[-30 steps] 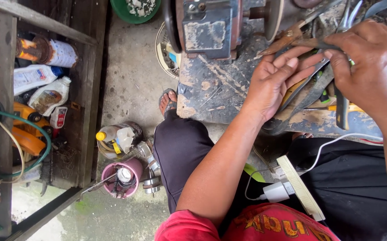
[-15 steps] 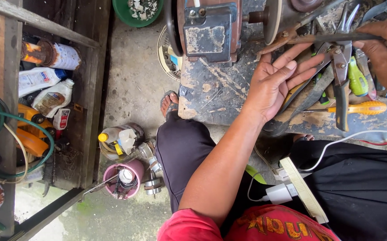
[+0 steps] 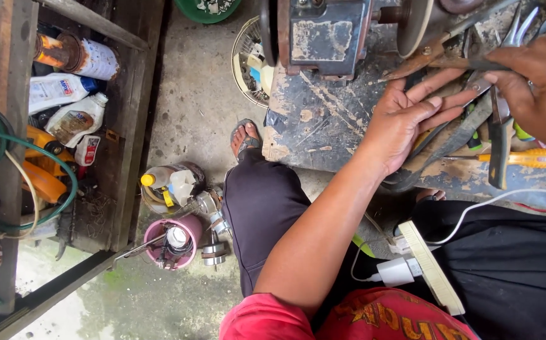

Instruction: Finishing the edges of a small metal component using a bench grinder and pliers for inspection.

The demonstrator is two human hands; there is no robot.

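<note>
L hand flat, R hand clenched

Rusty dull metal shears, a scratched, flaking painted workbench, and glossy yellow plastic on the screwdriver handle.

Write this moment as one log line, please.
left hand: open, flat on workbench | right hand: grip on pliers | nearby: yellow-handled screwdriver, bench grinder
</note>
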